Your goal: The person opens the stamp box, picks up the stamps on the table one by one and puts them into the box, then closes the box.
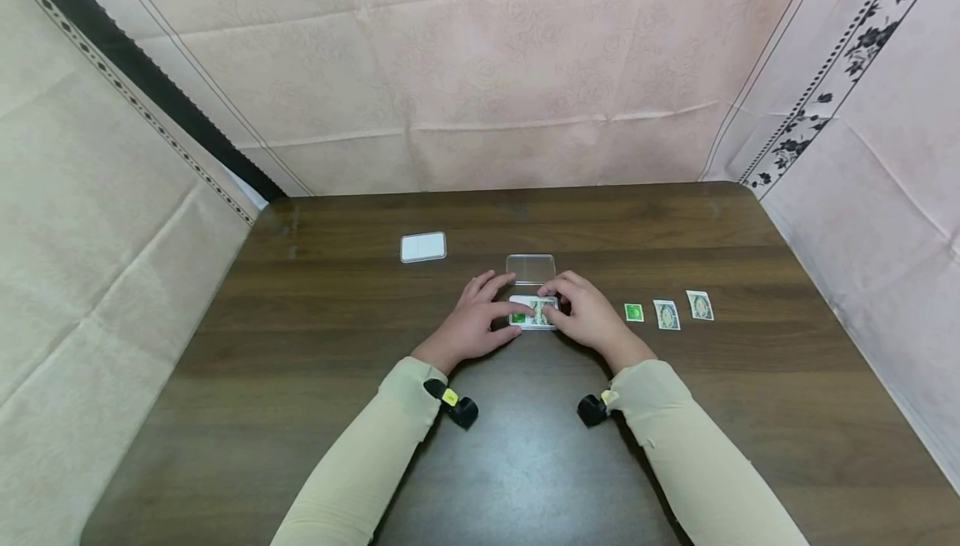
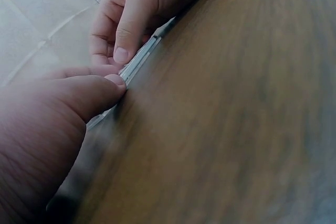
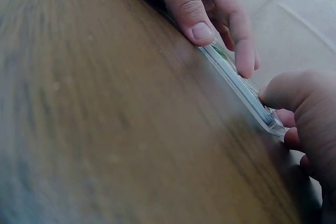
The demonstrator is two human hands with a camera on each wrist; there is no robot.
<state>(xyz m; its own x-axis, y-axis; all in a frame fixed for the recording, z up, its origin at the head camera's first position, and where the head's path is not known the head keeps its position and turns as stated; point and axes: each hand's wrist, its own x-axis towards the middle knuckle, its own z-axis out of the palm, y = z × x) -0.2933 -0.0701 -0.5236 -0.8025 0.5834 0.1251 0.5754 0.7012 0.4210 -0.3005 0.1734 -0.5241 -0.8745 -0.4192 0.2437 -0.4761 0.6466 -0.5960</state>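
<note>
A small clear plastic case lies at the table's middle, its transparent lid [image 1: 531, 267] laid back on the far side. Stamps sit on the white base [image 1: 534, 328], a green stamp [image 1: 518, 318] at its left. My left hand [image 1: 477, 318] reaches in from the left, straight index finger on the stamps, thumb at the near left corner. At the right end, my right hand [image 1: 592, 317] grips the case, thumb on top and fingers bent at the far side. Seen from the right wrist, the case [image 3: 236, 85] lies flat between both hands; fingers hide part of the stamps.
To the right lie a small green stamp [image 1: 633, 313] and two portrait stamps [image 1: 667, 315] in a slanting row. A second case with a white face [image 1: 423, 247] lies at the back left. Pale cloth [image 1: 480, 71] hangs behind the wooden table [image 1: 337, 379].
</note>
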